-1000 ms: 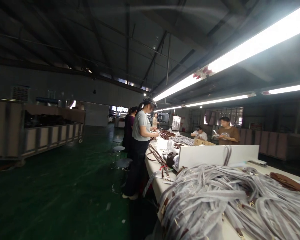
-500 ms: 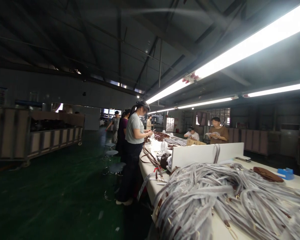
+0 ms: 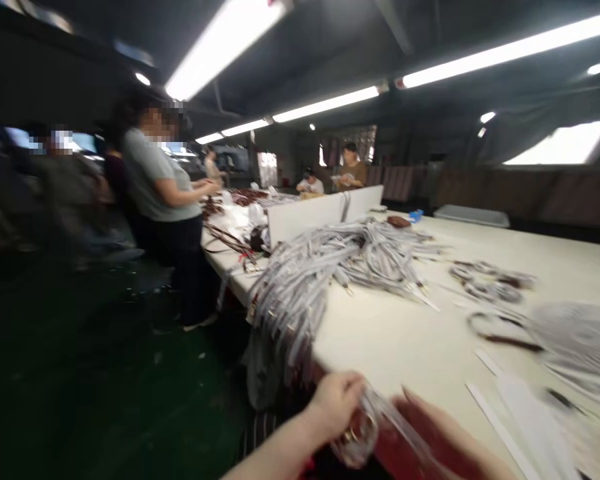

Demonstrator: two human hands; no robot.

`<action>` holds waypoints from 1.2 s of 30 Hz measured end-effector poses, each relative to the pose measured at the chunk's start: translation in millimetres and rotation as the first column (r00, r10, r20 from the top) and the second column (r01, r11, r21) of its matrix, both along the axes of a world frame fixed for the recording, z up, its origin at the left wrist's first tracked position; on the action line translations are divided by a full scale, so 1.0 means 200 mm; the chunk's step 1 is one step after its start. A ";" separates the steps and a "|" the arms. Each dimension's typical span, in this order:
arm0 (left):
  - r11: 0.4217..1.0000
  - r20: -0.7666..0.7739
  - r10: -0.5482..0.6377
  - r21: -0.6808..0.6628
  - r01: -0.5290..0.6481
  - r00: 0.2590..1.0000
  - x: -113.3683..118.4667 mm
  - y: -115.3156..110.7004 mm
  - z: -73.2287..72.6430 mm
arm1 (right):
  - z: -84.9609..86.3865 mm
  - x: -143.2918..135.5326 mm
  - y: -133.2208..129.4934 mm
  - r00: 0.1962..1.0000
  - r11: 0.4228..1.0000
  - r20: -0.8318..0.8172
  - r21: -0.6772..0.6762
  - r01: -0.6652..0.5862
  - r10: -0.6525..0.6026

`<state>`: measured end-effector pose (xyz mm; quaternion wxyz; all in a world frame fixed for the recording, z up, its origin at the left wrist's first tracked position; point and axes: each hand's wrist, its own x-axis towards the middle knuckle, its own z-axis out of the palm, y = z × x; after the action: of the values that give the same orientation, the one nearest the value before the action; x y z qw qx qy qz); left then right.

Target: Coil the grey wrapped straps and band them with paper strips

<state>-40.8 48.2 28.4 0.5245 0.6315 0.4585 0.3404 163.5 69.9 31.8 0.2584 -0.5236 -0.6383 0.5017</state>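
Observation:
My left hand [image 3: 336, 402] is closed around a plastic-wrapped strap [image 3: 359, 437] at the near table edge, with gold-coloured metal rings showing in the bundle below its fingers. From there a length of clear wrapping runs down to the right, towards my right hand [image 3: 443, 427]. That hand is smeared by motion, and I cannot make out whether its fingers grip anything. A large heap of similar grey-wrapped straps [image 3: 300, 280] lies ahead, spilling over the table's left edge.
The white table [image 3: 375, 327] carries a white divider [image 3: 305, 217], coiled straps [image 3: 490, 280], a round coil of pale strip [image 3: 580, 337] and white strips [image 3: 530, 413]. A person in a light green shirt [image 3: 165, 180] stands at the left edge; others work farther back.
My view has swung down and to the right. Both my hands and the strap are now visible at the bottom, along with more of the table on the right.

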 end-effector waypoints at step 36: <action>0.867 0.178 0.460 -0.301 -0.397 0.870 0.26 -0.23 -0.43 | -0.29 -0.15 -0.44 0.862 0.986 0.499 -0.075 0.147 -0.091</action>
<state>10.7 2.7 -57.9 0.5642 0.3935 0.5599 0.4618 133.1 -18.3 -27.1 0.0880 -0.6861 -0.6208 0.3688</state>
